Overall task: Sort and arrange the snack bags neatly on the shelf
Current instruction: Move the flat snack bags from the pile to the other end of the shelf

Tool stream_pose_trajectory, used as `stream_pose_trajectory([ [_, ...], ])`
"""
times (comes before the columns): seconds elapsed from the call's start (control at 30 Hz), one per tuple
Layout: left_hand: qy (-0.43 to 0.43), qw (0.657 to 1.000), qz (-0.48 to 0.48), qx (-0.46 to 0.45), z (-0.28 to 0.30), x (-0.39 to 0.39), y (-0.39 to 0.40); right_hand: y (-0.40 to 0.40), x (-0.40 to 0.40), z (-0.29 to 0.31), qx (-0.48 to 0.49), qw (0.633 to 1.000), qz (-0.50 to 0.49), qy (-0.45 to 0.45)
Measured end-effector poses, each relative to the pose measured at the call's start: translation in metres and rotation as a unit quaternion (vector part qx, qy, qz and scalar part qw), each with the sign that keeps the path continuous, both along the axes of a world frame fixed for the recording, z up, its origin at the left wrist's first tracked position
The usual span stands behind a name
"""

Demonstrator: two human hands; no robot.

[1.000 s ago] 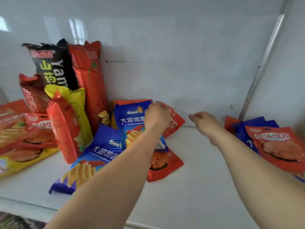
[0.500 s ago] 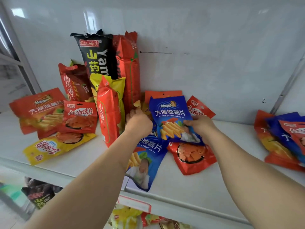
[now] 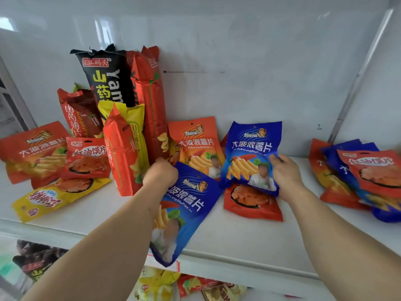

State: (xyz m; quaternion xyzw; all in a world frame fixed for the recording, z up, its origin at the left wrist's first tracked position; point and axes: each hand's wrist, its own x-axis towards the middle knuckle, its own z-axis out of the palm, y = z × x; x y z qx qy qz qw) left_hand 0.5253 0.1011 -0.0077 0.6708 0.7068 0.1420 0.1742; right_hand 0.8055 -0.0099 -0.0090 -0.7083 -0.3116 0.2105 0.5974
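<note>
My right hand (image 3: 284, 174) grips the right edge of a blue chip bag (image 3: 249, 153), held upright and lifted above a small red bag (image 3: 252, 203) that lies flat. My left hand (image 3: 160, 172) grips the top corner of a second blue chip bag (image 3: 184, 211), which lies on the white shelf (image 3: 249, 240) with its bottom hanging over the front edge. An orange chip bag (image 3: 195, 144) leans on the back wall between my hands.
Tall black (image 3: 106, 77), red (image 3: 149, 98) and yellow (image 3: 134, 129) bags stand at the back left, with flat red (image 3: 32, 151) and yellow (image 3: 50, 198) bags further left. A pile of red and blue bags (image 3: 355, 177) lies at the right. More bags sit on the shelf below (image 3: 156, 283).
My right hand took hold of the blue bag and raised it upright to the right, uncovering the orange bag behind. My left hand moved onto the other blue bag's top corner.
</note>
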Motion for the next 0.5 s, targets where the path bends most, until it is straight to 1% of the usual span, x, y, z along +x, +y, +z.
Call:
stream_pose_trajectory([
  [0.07, -0.032, 0.999, -0.013, 0.021, 0.004, 0.003, -0.005, -0.004, 0.020, 0.000, -0.012, 0.997, -0.017, 0.075],
  [0.1, -0.033, 0.999, -0.025, 0.017, 0.005, 0.007, -0.006, -0.006, 0.030, 0.001, -0.012, 0.994, -0.021, 0.108],
  [0.13, -0.084, 0.996, -0.012, 0.022, 0.011, 0.009, -0.011, -0.011, 0.039, 0.003, -0.016, 0.991, -0.018, 0.131],
  [0.17, -0.085, 0.996, -0.021, 0.021, 0.016, 0.011, -0.016, -0.016, 0.044, 0.006, -0.019, 0.989, -0.021, 0.144],
  [0.23, -0.041, 0.997, -0.038, 0.060, 0.019, 0.015, -0.014, -0.027, 0.050, 0.012, -0.030, 0.986, -0.008, 0.166],
  [0.27, -0.060, 0.995, -0.037, 0.077, 0.020, 0.017, -0.009, -0.032, 0.052, 0.015, -0.033, 0.985, -0.002, 0.170],
  [0.3, -0.097, 0.993, 0.007, 0.064, 0.022, 0.021, -0.005, -0.034, 0.055, 0.016, -0.039, 0.985, 0.002, 0.170],
  [0.33, -0.154, 0.986, 0.032, 0.048, 0.024, 0.023, -0.002, -0.039, 0.053, 0.019, -0.044, 0.985, 0.002, 0.168],
  [0.37, -0.200, 0.978, 0.028, 0.049, 0.024, 0.028, -0.001, -0.041, 0.055, 0.018, -0.039, 0.984, 0.004, 0.176],
  [0.4, -0.204, 0.977, 0.021, 0.063, 0.024, 0.033, -0.003, -0.043, 0.054, 0.020, -0.024, 0.980, 0.008, 0.195],
  [0.43, -0.171, 0.983, 0.007, 0.073, 0.022, 0.040, -0.004, -0.044, 0.055, 0.019, -0.017, 0.977, 0.010, 0.213],
  [0.47, -0.106, 0.990, -0.035, 0.083, 0.018, 0.044, -0.004, -0.046, 0.053, 0.020, -0.017, 0.975, 0.014, 0.221],
  [0.5, -0.077, 0.991, -0.055, 0.096, 0.016, 0.051, -0.007, -0.045, 0.054, 0.019, -0.019, 0.974, 0.019, 0.224],
])
